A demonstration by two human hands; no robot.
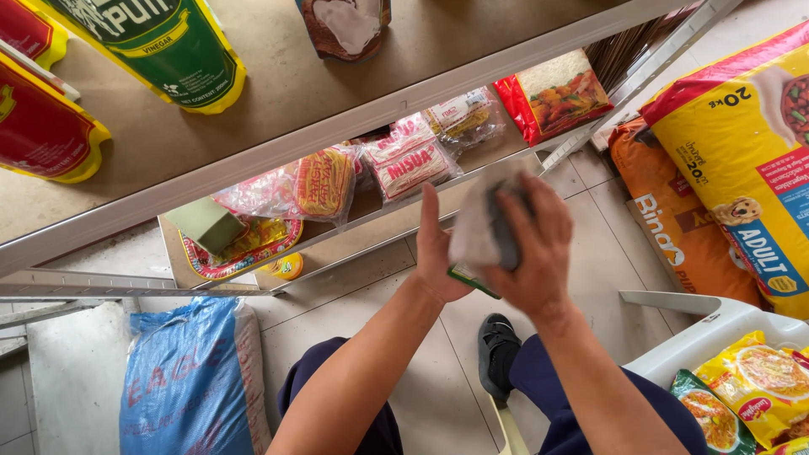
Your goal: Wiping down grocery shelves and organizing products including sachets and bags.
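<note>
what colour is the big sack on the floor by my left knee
Blue with red lettering: the sack, seen in the head view.
</note>
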